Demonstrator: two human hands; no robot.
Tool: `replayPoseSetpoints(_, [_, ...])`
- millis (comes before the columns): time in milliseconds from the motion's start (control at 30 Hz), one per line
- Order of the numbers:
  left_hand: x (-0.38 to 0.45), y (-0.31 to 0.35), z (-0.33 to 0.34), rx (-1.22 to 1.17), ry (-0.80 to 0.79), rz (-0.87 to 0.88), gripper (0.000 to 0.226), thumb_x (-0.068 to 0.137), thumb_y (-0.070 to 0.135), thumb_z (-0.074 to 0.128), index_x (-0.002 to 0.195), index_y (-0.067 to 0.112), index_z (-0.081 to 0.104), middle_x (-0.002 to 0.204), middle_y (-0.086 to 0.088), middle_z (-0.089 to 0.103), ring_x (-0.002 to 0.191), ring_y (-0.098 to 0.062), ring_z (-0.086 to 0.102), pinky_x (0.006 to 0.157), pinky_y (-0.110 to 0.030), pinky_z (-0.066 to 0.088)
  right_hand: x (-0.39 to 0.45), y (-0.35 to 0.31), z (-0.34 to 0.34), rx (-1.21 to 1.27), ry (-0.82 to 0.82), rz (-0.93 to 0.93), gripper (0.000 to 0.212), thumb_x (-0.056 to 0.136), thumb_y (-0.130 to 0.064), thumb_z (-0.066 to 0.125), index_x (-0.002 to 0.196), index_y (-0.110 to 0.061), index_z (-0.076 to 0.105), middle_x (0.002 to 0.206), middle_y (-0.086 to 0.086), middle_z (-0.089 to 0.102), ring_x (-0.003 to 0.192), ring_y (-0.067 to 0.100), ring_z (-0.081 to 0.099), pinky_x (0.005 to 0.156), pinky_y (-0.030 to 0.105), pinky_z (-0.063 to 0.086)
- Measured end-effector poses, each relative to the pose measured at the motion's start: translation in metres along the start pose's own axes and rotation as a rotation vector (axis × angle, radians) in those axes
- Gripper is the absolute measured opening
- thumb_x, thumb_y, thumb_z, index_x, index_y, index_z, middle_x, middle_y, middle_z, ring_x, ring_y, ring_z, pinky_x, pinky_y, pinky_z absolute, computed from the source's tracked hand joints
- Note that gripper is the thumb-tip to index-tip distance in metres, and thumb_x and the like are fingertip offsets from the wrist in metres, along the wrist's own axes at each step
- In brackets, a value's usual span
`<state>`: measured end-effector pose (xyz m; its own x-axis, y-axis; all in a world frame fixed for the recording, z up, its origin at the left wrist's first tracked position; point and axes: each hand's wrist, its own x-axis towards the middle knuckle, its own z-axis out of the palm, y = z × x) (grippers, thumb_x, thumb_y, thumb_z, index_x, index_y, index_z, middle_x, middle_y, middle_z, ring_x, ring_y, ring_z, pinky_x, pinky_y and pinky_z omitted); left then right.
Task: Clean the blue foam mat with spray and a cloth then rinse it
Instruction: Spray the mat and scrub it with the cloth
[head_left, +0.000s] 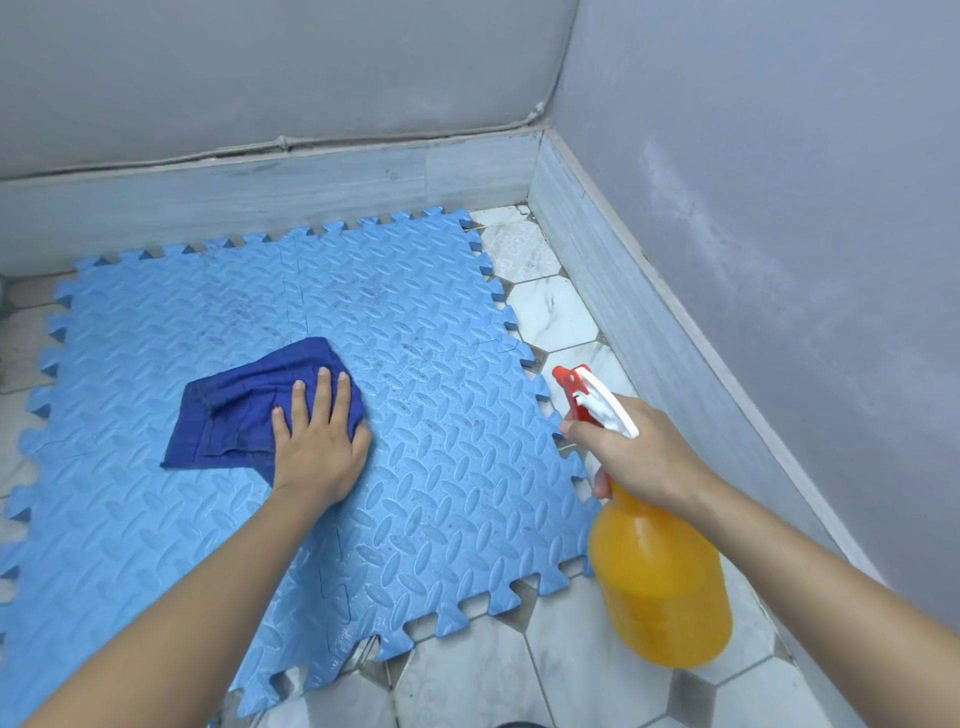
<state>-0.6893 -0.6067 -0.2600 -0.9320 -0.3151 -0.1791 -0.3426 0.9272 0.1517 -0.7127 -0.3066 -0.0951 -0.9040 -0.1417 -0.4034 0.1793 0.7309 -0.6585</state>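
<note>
A light blue foam mat (426, 322) of interlocking tiles lies flat on the tiled floor and fills most of the view. A crumpled dark blue cloth (244, 410) rests near the mat's middle. My left hand (317, 441) presses flat on the cloth's right part, fingers spread. My right hand (639, 452) grips the neck of an orange spray bottle (665, 577) with a white and red trigger head, held in the air over the mat's right edge. The red nozzle points up and to the left. Faint dark smudges show on the mat's far half.
Grey walls meet in a corner at the back right, with a pale tiled skirting (613, 291) along their base. White hexagonal floor tiles (550, 312) show to the right of the mat and in front of it.
</note>
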Motion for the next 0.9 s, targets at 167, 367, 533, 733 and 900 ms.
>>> replayPoseSetpoints(167, [0.002,0.008,-0.008,0.024,-0.038,-0.019,0.066,0.096,0.047,0.024,0.153,0.02,0.002,0.161,-0.003,-0.004,0.146,-0.032,-0.004,0.116,-0.053,0.001,-0.008,0.017,-0.006,0.0,0.072,0.053,0.026,0.088,-0.022,0.057,0.082,0.003,0.057,0.073,0.019,0.067,0.042,0.023,0.064,0.056,0.04,0.053])
replayPoseSetpoints(367, [0.0,0.065,-0.031,-0.055,0.022,0.201,0.066,0.097,0.05,0.023,0.153,0.018,0.006,0.161,-0.008,0.0,0.147,-0.031,-0.003,0.117,-0.049,0.0,-0.017,0.038,-0.04,0.102,0.307,0.021,0.011,0.086,-0.019,0.057,0.087,-0.011,0.065,0.079,0.015,0.069,0.04,0.02,0.062,0.061,0.039,0.054])
replayPoseSetpoints(533, [-0.007,0.131,-0.049,-0.083,0.053,0.447,0.071,0.093,0.055,0.01,0.153,0.018,0.005,0.16,-0.008,-0.003,0.147,-0.029,-0.006,0.118,-0.046,-0.003,-0.019,0.057,-0.051,0.246,0.483,-0.109,0.025,0.075,-0.02,0.05,0.097,-0.021,0.063,0.091,-0.002,0.066,0.045,0.015,0.061,0.048,0.023,0.048])
replayPoseSetpoints(733, [-0.028,0.173,-0.044,-0.051,0.071,0.64,0.077,0.088,0.056,0.004,0.152,0.015,0.012,0.16,-0.011,0.005,0.147,-0.031,0.001,0.117,-0.048,0.003,-0.028,0.085,-0.045,0.3,0.701,-0.21,0.029,0.09,-0.03,0.066,0.115,-0.029,0.052,0.108,-0.014,0.06,0.08,0.023,0.072,0.076,0.04,0.057])
replayPoseSetpoints(900, [-0.036,0.182,-0.038,-0.022,0.081,0.69,0.077,0.09,0.056,0.007,0.152,0.012,0.016,0.159,-0.013,0.009,0.146,-0.034,0.007,0.116,-0.05,0.008,-0.039,0.088,-0.046,0.242,0.674,-0.204,0.052,0.083,-0.026,0.076,0.128,-0.02,0.052,0.113,-0.015,0.063,0.08,-0.01,0.06,0.072,0.009,0.047])
